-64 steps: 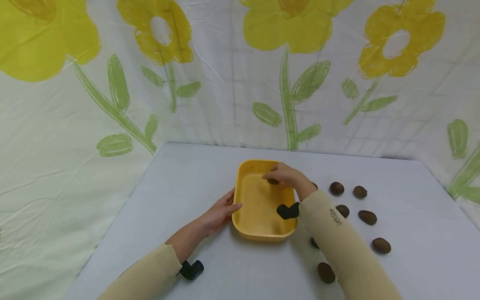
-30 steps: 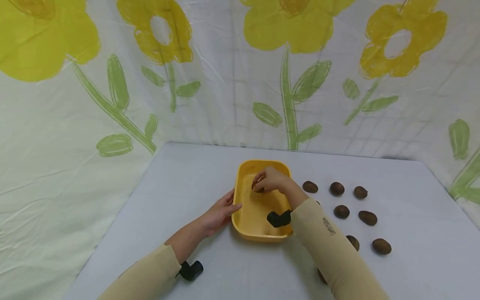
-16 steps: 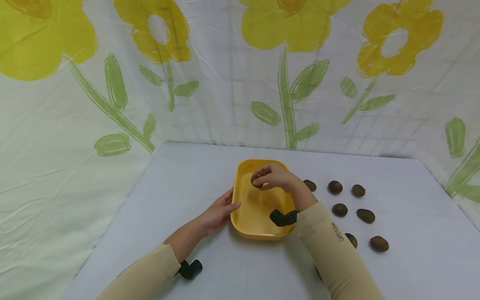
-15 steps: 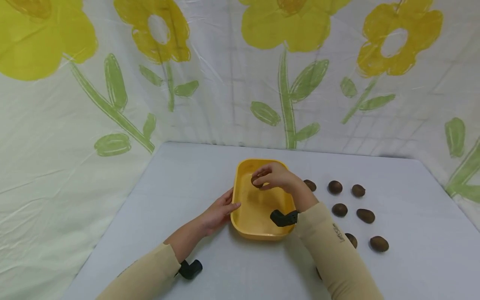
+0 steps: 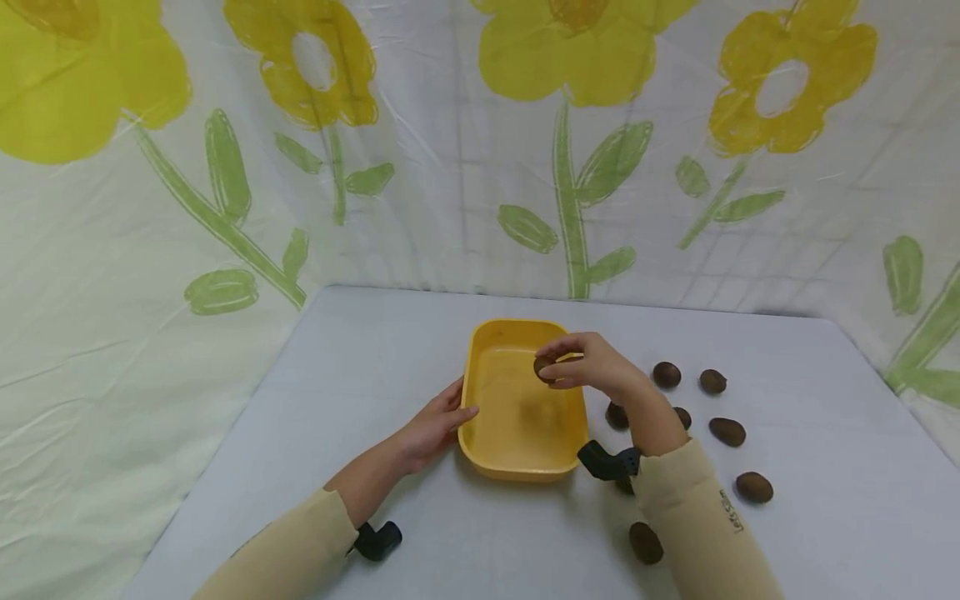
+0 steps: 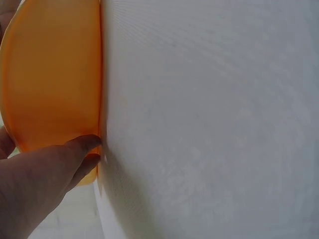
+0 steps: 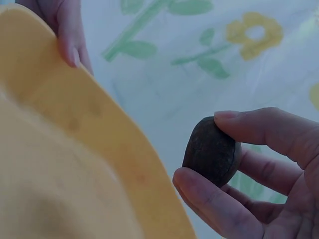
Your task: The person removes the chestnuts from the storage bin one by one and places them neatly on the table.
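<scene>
My left hand (image 5: 433,425) holds the left side of a yellow plastic tray (image 5: 517,473), thumb over the rim and fingers against the outer wall. In the left wrist view those fingers (image 6: 82,143) press low on the tray's orange-lit wall. Above the right part of the tray, my right hand (image 5: 592,367) pinches a dark brown oval nut-like piece (image 5: 543,367) between thumb and fingertips. The right wrist view shows this piece (image 7: 212,152) close up, smooth and dark, held apart from the tray's rim (image 7: 144,144).
Several similar dark brown pieces lie spread on the white table right of the tray, among them a far one (image 5: 667,375), a right one (image 5: 754,487) and a near one (image 5: 646,543). My right forearm partly covers some. A flower-printed cloth (image 5: 420,208) hangs behind the table.
My right hand, still pinching the brown piece, has moved right from inside the tray towards its right side. The near pieces have come out from behind the forearm. My left hand stays on the tray.
</scene>
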{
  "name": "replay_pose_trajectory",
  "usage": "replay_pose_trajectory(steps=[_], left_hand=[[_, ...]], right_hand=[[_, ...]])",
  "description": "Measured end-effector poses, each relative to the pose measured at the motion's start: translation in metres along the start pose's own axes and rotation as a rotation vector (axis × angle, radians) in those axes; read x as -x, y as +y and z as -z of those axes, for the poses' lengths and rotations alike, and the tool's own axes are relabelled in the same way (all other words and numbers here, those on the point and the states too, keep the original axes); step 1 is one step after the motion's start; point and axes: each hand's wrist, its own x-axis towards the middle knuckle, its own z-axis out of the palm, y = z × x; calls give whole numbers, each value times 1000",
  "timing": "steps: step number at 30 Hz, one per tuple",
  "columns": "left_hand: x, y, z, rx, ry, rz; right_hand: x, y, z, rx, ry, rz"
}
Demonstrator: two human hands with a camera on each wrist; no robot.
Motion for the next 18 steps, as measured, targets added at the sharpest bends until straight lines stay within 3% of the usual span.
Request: replay_pose_trajectory(steps=[9,18], left_hand=[[-1,0,-1,-20,-2,5],[0,1,-2,-19,27,10]], right_hand=[[46,19,32,-7,50,14],[81,33,58,-3,147,87]])
